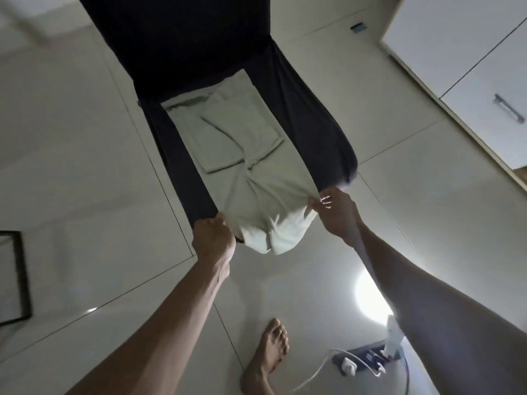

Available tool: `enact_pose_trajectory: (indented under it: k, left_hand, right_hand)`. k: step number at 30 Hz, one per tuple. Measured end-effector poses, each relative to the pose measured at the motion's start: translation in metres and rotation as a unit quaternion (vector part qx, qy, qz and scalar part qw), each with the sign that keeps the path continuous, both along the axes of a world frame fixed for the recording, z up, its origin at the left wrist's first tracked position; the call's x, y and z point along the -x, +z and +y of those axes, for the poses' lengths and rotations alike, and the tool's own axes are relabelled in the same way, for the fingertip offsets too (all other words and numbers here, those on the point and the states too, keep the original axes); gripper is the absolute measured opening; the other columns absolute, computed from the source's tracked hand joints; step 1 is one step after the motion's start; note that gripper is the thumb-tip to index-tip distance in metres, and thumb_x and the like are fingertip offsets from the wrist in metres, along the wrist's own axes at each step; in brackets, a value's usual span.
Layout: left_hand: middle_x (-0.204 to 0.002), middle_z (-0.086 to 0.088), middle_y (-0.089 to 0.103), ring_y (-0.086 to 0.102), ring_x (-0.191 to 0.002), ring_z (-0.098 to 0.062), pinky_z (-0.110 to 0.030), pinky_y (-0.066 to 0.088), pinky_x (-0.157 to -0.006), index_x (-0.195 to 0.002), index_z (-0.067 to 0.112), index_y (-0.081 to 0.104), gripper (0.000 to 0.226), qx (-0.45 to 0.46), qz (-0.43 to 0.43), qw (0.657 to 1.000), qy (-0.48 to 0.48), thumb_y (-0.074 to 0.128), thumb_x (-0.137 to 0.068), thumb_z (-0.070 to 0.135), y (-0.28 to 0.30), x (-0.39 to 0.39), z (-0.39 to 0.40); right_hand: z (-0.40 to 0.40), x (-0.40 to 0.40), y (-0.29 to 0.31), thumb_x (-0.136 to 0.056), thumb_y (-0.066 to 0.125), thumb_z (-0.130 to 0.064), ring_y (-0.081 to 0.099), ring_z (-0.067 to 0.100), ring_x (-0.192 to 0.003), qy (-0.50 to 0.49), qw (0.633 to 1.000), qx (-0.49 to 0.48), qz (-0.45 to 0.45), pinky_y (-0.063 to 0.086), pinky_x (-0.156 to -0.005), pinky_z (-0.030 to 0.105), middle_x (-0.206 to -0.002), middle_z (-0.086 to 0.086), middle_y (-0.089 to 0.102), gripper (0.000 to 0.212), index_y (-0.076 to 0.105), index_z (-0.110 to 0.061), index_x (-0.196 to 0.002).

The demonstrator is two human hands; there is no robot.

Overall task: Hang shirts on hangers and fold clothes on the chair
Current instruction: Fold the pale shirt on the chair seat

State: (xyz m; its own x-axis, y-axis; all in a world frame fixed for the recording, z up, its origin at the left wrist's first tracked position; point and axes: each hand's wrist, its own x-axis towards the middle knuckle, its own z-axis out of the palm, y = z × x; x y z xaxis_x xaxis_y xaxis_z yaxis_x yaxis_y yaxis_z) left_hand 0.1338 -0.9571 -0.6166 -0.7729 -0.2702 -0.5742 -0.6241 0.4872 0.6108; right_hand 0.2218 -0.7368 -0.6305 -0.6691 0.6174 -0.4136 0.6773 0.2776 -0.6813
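Both hands, left hand (pixel 212 238) and right hand (pixel 336 209), at pale garment's (pixel 251 172) near corners.

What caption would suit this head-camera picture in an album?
Both hands, left and right, hold a pale green garment stretched over a dark chair.

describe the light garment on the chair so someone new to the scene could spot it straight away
Find the dark chair standing on the pale tiled floor. On its seat lies a pale green garment, its near edge held by the left hand and right hand. It is the only light cloth on the dark cover.
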Motion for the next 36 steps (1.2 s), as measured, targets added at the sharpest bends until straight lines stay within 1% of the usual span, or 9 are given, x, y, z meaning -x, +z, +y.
enact_pose_trajectory:
  k: [5,10,12,15,23,27,31,33,36]
  left_hand:
    - [-0.086,-0.003,0.064,0.056,-0.069,-0.014,-0.013,0.039,-0.051,-0.105,0.007,0.059,0.024,-0.046,0.015,0.999,0.016,0.068,-0.092,0.025,-0.027,-0.037,-0.004]
    - [-0.108,-0.009,0.070,0.065,-0.107,-0.027,-0.027,0.047,-0.084,-0.081,0.024,0.062,0.015,-0.045,-0.004,0.999,-0.010,0.065,-0.093,0.032,-0.053,-0.055,0.003]
    - [-0.106,-0.006,0.069,0.064,-0.104,-0.025,-0.027,0.045,-0.081,-0.096,0.016,0.067,0.021,-0.076,0.008,0.997,0.030,0.069,-0.091,0.036,-0.062,-0.060,0.006]
    - [-0.099,0.001,0.068,0.064,-0.095,-0.017,-0.025,0.043,-0.076,-0.088,0.017,0.061,0.023,-0.156,0.048,0.984,0.072,0.074,-0.087,0.036,-0.073,-0.070,0.003]
    - [-0.081,-0.002,0.055,0.052,-0.072,-0.015,-0.029,0.046,-0.071,-0.099,0.010,0.059,0.032,-0.182,0.035,0.977,-0.106,0.070,-0.089,0.038,-0.100,-0.089,-0.005]
    - [-0.106,0.009,0.062,0.059,-0.099,-0.013,-0.028,0.045,-0.080,-0.107,0.025,0.059,0.031,-0.134,0.030,0.980,-0.143,0.060,-0.093,0.052,-0.121,-0.104,-0.011]
    - [-0.107,0.006,0.070,0.067,-0.099,-0.011,-0.025,0.053,-0.081,-0.121,0.020,0.058,0.042,-0.166,0.065,0.976,-0.123,0.076,-0.085,0.035,-0.141,-0.132,-0.008]
    - [-0.099,0.003,0.074,0.070,-0.093,-0.013,-0.028,0.056,-0.080,-0.110,0.018,0.069,0.032,-0.151,0.053,0.981,-0.110,0.080,-0.082,0.030,-0.149,-0.145,-0.004]
    - [-0.083,-0.001,0.075,0.070,-0.079,-0.019,-0.030,0.055,-0.075,-0.083,0.017,0.076,0.023,-0.121,0.030,0.988,-0.094,0.082,-0.078,0.038,-0.154,-0.160,-0.003]
  right_hand:
    - [-0.003,-0.006,-0.024,-0.088,0.072,-0.032,0.058,0.021,-0.093,0.024,0.999,-0.018,-0.025,0.044,-0.077,0.031,-0.096,-0.003,0.061,0.027,0.059,-0.015,-0.104]
    - [-0.007,-0.014,-0.053,-0.085,0.076,-0.033,0.062,0.022,-0.084,0.016,0.999,0.044,-0.015,0.046,-0.071,0.031,-0.103,-0.002,0.068,0.030,0.065,-0.017,-0.107]
    - [-0.005,-0.016,-0.056,-0.085,0.075,-0.029,0.062,0.025,-0.083,0.008,0.999,0.046,-0.009,0.049,-0.070,0.033,-0.099,0.002,0.068,0.020,0.062,-0.020,-0.098]
    - [0.001,-0.018,-0.055,-0.087,0.071,-0.025,0.058,0.022,-0.074,0.013,0.999,0.039,-0.009,0.040,-0.057,0.025,-0.084,0.002,0.065,0.012,0.060,-0.022,-0.083]
    - [0.015,-0.034,-0.066,-0.083,0.079,-0.022,0.061,0.010,-0.076,0.096,0.990,0.106,-0.001,0.053,-0.073,0.028,-0.088,-0.003,0.066,0.016,0.066,-0.016,-0.091]
    - [0.023,-0.037,-0.090,-0.086,0.076,-0.028,0.057,0.016,-0.076,0.105,0.985,0.136,0.005,0.049,-0.073,0.031,-0.082,-0.002,0.065,0.014,0.067,-0.016,-0.089]
    - [0.026,-0.053,-0.112,-0.081,0.082,-0.020,0.059,-0.008,-0.059,0.180,0.971,0.152,0.028,0.043,-0.055,0.006,-0.084,-0.011,0.067,0.030,0.066,-0.020,-0.106]
    - [0.026,-0.068,-0.122,-0.078,0.084,-0.021,0.059,-0.015,-0.063,0.234,0.965,0.116,0.027,0.043,-0.057,0.003,-0.083,-0.017,0.066,0.032,0.067,-0.024,-0.104]
    - [0.021,-0.088,-0.135,-0.072,0.088,-0.024,0.068,0.002,-0.084,0.235,0.963,0.133,0.009,0.051,-0.067,0.016,-0.090,-0.011,0.072,0.037,0.074,-0.021,-0.106]
